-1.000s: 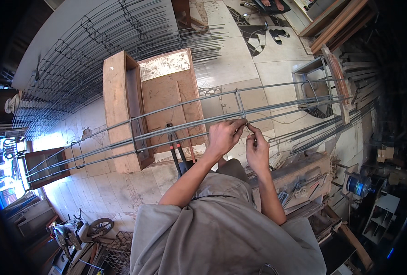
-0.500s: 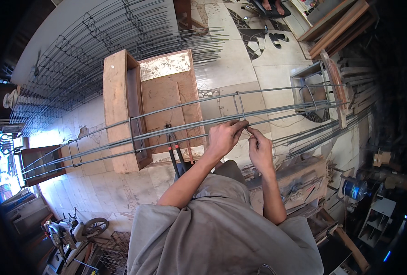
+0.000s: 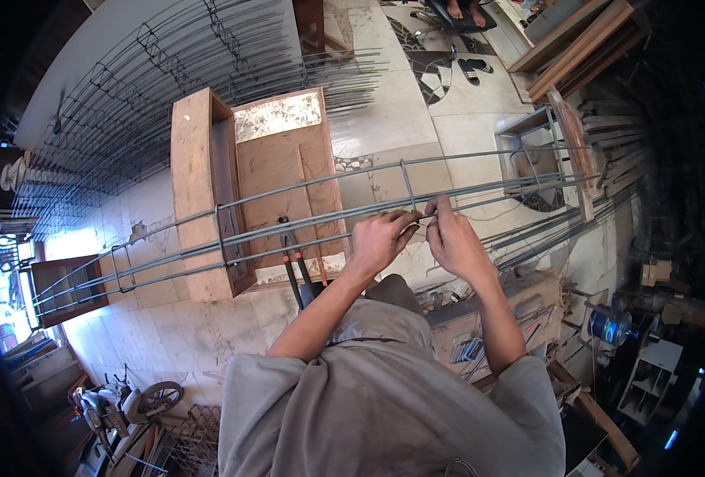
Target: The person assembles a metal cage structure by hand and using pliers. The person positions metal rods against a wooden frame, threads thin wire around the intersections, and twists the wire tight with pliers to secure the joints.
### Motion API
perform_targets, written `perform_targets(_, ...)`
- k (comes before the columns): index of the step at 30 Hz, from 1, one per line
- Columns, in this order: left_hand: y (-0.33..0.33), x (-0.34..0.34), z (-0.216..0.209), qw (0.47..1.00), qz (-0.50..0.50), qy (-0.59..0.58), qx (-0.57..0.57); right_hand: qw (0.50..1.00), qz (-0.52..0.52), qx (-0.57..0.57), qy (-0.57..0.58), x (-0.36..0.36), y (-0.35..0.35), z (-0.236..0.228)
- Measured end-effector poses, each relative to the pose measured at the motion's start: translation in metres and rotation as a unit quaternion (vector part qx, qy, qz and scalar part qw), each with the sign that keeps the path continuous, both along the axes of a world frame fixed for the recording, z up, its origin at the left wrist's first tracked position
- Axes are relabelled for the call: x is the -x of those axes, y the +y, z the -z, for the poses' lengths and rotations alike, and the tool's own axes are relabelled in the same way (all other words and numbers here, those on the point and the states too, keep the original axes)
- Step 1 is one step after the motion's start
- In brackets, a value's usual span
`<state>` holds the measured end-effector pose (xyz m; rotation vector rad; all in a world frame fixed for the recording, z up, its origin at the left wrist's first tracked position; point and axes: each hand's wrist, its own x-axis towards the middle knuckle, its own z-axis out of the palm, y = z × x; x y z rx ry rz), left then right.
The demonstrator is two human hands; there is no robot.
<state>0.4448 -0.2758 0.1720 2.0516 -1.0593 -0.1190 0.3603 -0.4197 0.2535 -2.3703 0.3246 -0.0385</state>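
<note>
— Grey steel rods, long and thin, tied into a cage with rectangular stirrups (image 3: pixel 313 215): where does it lie?
— Across the tall wooden box stand (image 3: pixel 201 191), running from far left to far right over the pale tiled floor (image 3: pixel 400 103).
— And the hands?
— Both meet at one upright stirrup. The left hand (image 3: pixel 380 238) has its fingers closed around a rod; the right hand (image 3: pixel 452 238) pinches something at the same joint, too small to tell.
— Anything below?
— Red-handled cutters (image 3: pixel 295 266) lean by the stand.
</note>
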Motion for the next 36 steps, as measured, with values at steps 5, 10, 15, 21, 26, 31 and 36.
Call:
perform_targets(5, -0.005, 0.003, -0.009, 0.999, -0.031, 0.033, -0.014, 0.992, -0.11, -0.002, 0.056, -0.023, -0.029, -0.021)
perform_targets(10, -0.008, 0.006, -0.016, 0.997, -0.061, 0.048, -0.002, 0.975, -0.19, -0.001, 0.119, -0.039, -0.052, -0.031)
perform_targets(15, -0.013, 0.007, -0.025, 0.991, -0.068, 0.108, -0.038, 0.949, -0.28, 0.105, 0.101, -0.05, -0.061, -0.022)
perform_targets(21, -0.02, 0.014, -0.032, 0.988, -0.12, 0.086, -0.048, 0.905, -0.354, 0.227, 0.064, -0.062, -0.059, -0.025)
perform_targets(26, -0.025, 0.022, -0.015, 0.989, -0.141, -0.022, 0.029, 0.944, -0.282, 0.169, 0.01, -0.056, -0.07, -0.004)
perform_targets(31, -0.026, 0.023, -0.012, 0.989, -0.14, -0.024, 0.039, 0.959, -0.276, 0.058, -0.008, -0.042, -0.084, 0.011)
perform_targets(36, -0.022, 0.023, -0.011, 0.991, -0.127, -0.016, 0.038, 0.957, -0.285, 0.052, -0.013, -0.043, -0.086, 0.014)
